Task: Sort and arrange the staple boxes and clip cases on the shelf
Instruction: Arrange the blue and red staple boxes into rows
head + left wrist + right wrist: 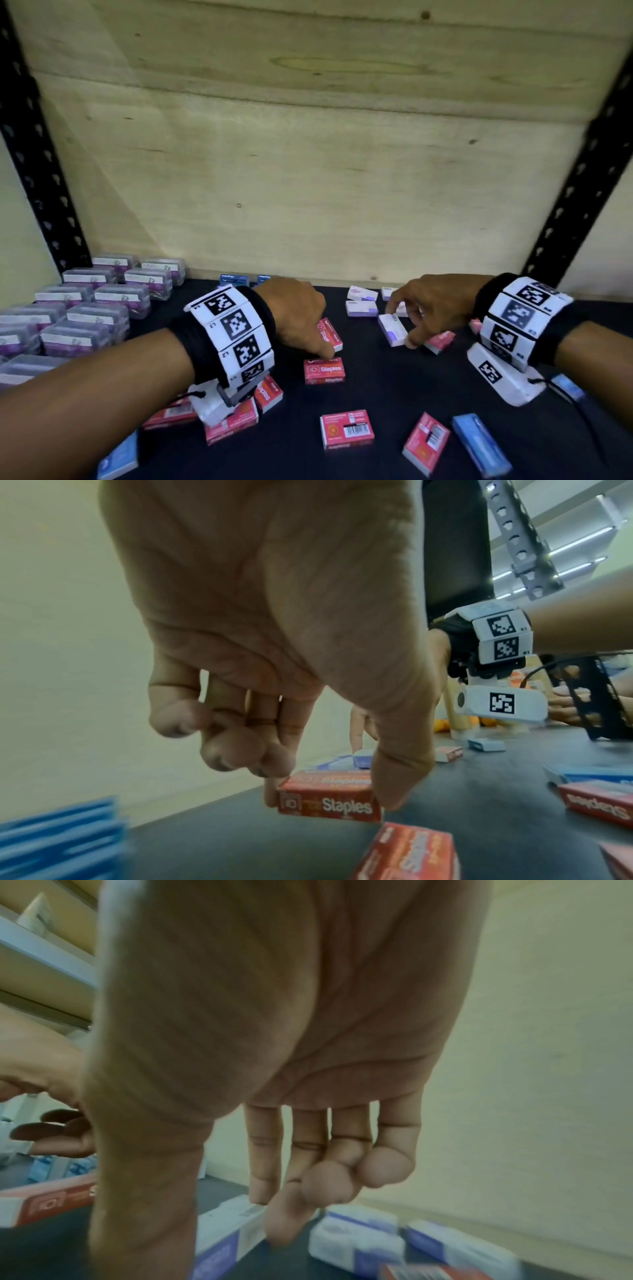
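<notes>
both hands on staple boxes

the left hand (274, 647) pinches a red staples box (329, 799) between thumb and forefinger, mid-shelf. the right hand (424, 308) pinches a white-and-purple box (393, 329) to the right — near more of its kind at the far edge. clip cases (85, 308) sit in rows at far left.

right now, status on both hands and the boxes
Left hand pinching red staple box on the shelf. Right hand gripping white-purple box. Loose red and blue boxes scattered around.
</notes>
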